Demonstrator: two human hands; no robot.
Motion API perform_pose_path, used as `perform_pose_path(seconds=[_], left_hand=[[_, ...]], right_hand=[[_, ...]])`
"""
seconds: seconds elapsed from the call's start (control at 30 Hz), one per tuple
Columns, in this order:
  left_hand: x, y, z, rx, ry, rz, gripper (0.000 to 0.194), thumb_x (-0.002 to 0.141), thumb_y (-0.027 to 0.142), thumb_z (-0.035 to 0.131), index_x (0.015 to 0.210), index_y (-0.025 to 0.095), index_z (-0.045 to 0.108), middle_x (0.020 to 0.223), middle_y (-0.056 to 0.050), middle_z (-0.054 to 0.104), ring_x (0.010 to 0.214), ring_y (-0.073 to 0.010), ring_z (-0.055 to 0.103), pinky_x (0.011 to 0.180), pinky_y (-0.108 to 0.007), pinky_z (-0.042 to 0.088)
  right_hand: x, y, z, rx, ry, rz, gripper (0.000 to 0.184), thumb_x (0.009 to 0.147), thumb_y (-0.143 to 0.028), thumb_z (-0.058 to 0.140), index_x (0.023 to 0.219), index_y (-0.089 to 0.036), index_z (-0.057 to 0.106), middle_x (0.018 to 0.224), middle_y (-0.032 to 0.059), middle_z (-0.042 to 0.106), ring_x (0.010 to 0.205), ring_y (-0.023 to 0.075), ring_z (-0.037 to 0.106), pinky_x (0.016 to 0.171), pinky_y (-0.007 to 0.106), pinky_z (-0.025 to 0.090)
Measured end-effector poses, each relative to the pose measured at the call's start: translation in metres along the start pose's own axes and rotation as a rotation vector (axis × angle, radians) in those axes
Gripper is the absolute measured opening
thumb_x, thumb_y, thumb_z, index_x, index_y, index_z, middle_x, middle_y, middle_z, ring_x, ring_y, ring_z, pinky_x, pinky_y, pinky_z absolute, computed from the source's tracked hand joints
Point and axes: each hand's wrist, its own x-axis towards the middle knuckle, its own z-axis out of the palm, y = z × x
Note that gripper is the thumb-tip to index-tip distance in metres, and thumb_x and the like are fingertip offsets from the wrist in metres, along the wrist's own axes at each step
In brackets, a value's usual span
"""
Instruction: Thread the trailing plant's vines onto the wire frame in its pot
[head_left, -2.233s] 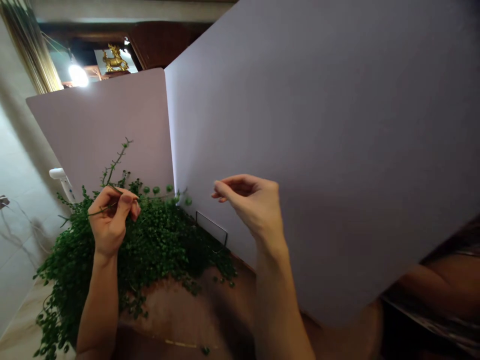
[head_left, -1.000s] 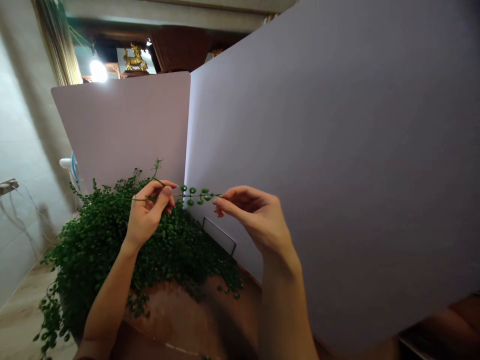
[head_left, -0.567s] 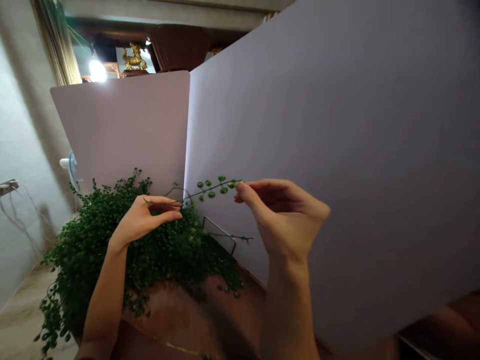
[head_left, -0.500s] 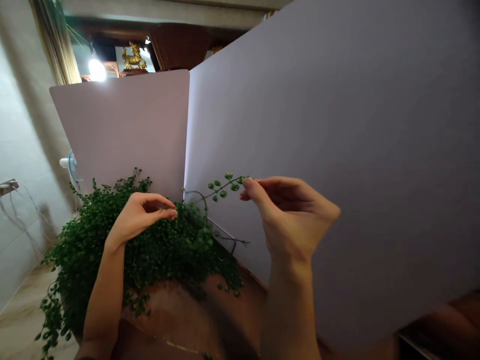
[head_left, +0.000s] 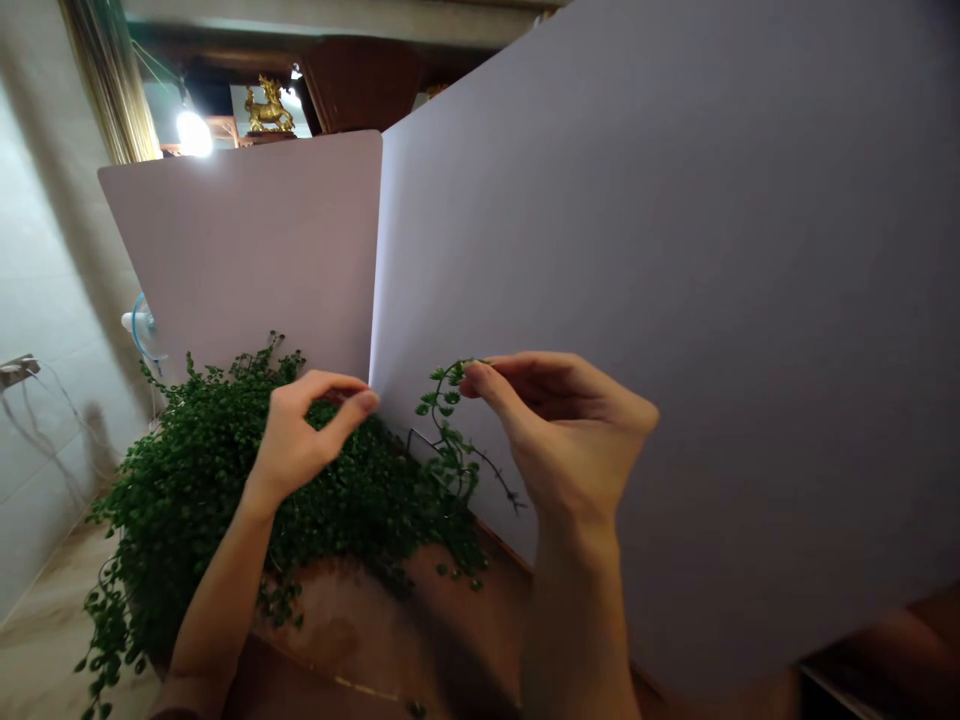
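My right hand [head_left: 570, 430] pinches one end of a thin green strand [head_left: 450, 440] with small round leaves. The strand curls and hangs down from the fingertips in front of the large white board. My left hand [head_left: 304, 440] hovers over the bushy green plant [head_left: 187, 480], thumb and forefinger curled into a loop with tips together. Nothing shows between those fingers. The two hands are a short gap apart and do not touch.
Two white boards stand behind the plant, a smaller one [head_left: 247, 260] to the left and a large one [head_left: 675, 300] to the right. The plant spills over a brown surface [head_left: 360, 620]. A small white fan [head_left: 139, 325], a bright lamp [head_left: 193, 130] and a golden figurine [head_left: 266, 105] stand behind.
Both hands first stretched the strand between them. My left hand has let go, and the strand now dangles curled from my right hand alone.
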Motion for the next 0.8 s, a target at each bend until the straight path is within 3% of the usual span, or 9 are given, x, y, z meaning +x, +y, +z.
perform_pose_path(seconds=[0.1, 0.23, 0.43, 0.67, 0.8], left_hand=[[-0.002, 0.004, 0.017, -0.058, -0.172, -0.012, 0.041, 0.080, 0.039, 0.075, 0.114, 0.017, 0.069, 0.112, -0.009, 0.073, 0.103, -0.0211, 0.067, 0.095, -0.035, 0.052], [-0.006, 0.007, 0.031, -0.115, -0.250, -0.060, 0.053, 0.075, 0.041, 0.080, 0.120, 0.017, 0.066, 0.124, -0.011, 0.069, 0.115, -0.0238, 0.063, 0.106, -0.040, 0.045], [-0.009, 0.013, 0.033, -0.201, -0.294, -0.089, 0.018, 0.082, 0.030, 0.073, 0.092, 0.015, 0.069, 0.088, -0.004, 0.074, 0.084, -0.0155, 0.068, 0.086, -0.030, 0.053], [-0.012, 0.013, 0.029, -0.145, -0.205, -0.107, 0.035, 0.078, 0.033, 0.076, 0.105, 0.018, 0.061, 0.061, 0.006, 0.059, 0.061, -0.0109, 0.057, 0.067, -0.025, 0.049], [-0.013, 0.015, 0.026, -0.193, -0.158, -0.140, 0.030, 0.079, 0.028, 0.074, 0.101, 0.019, 0.056, 0.066, 0.004, 0.062, 0.057, -0.0102, 0.058, 0.058, -0.023, 0.049]], right_hand=[[-0.002, -0.003, 0.004, 0.025, 0.011, -0.006, 0.012, 0.074, -0.021, 0.081, 0.077, -0.020, 0.070, 0.070, -0.0016, 0.073, 0.065, 0.0152, 0.072, 0.062, 0.029, 0.063], [-0.005, -0.009, 0.008, 0.066, 0.017, -0.023, 0.011, 0.074, -0.019, 0.081, 0.076, -0.020, 0.070, 0.071, -0.0019, 0.073, 0.064, 0.0151, 0.072, 0.061, 0.029, 0.063], [-0.005, -0.011, 0.006, 0.129, 0.031, -0.016, 0.013, 0.072, -0.013, 0.082, 0.076, -0.020, 0.072, 0.070, -0.0028, 0.073, 0.062, 0.0143, 0.072, 0.061, 0.028, 0.062], [-0.001, -0.004, -0.004, 0.141, 0.055, -0.041, 0.013, 0.072, -0.013, 0.082, 0.077, -0.021, 0.073, 0.073, -0.0022, 0.074, 0.064, 0.0146, 0.071, 0.066, 0.031, 0.063], [0.001, -0.003, -0.011, 0.085, 0.008, -0.037, 0.014, 0.072, -0.014, 0.082, 0.077, -0.023, 0.073, 0.075, -0.0019, 0.074, 0.066, 0.0166, 0.072, 0.069, 0.036, 0.064]])
